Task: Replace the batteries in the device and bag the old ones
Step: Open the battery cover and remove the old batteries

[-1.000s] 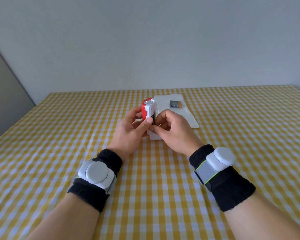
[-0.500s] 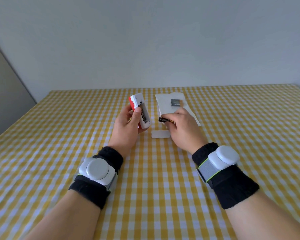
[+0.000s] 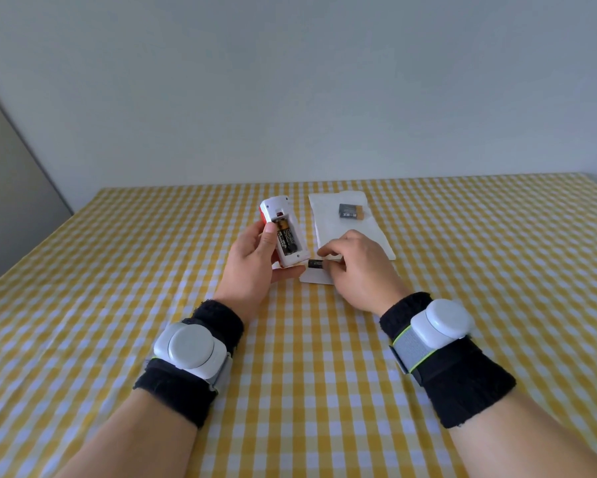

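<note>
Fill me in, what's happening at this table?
A person is swapping batteries. The left hand holds the device, its battery bay open with one battery inside. The right hand pinches a second battery just beside the device's lower end, near the loose cover lying on the tablecloth. Farther back lies a white bag with a small dark pack on or in it.

Open bench spreads wide on the left, right and near sides. Mid-bench, the left hand holding the device and the right hand pinching a battery leave a narrow gap over the white cover. The white bag with a battery pack lies just beyond.
</note>
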Available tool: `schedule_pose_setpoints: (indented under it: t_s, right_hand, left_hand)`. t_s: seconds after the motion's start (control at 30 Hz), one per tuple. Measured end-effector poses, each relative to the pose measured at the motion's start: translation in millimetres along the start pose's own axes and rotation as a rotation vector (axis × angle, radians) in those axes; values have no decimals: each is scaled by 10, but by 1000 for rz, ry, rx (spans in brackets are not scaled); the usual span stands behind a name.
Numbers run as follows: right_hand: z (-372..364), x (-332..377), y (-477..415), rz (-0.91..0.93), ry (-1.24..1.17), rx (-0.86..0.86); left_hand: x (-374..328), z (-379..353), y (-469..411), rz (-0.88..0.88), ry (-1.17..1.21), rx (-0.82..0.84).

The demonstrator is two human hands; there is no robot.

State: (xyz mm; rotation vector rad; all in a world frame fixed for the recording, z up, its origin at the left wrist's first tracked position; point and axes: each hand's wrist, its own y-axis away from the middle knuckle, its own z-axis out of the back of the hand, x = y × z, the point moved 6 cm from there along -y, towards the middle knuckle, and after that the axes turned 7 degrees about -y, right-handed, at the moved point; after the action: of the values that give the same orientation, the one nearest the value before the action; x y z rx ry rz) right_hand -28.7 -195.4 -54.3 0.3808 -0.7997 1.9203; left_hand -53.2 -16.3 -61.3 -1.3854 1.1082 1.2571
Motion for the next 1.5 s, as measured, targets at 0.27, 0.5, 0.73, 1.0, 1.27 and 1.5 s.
schedule_pose_setpoints:
  t_s: [0.27,0.5,0.73,1.0,1.27,1.5]
  right_hand:
    - [194,364,62,272,-118,-262]
    - [86,473,85,241,-209,-133]
    - [50,439,77,168,-314,-73]
    - [111,408,87,101,-434,-97]
    - [74,469,110,156,-429,-107]
    - [104,396,94,75,-454,-134]
  left_hand:
    - [-40,-48,37,-82,-82,27]
    - [-92,-81,75,-154,-189,77]
    - [-64,-94,56,-159,-239,93]
    - [-60,-108,55,-212,-276,117]
    - [-91,-59,52,-198,-169,61]
    - [-93,-51,42,-222,-202,46]
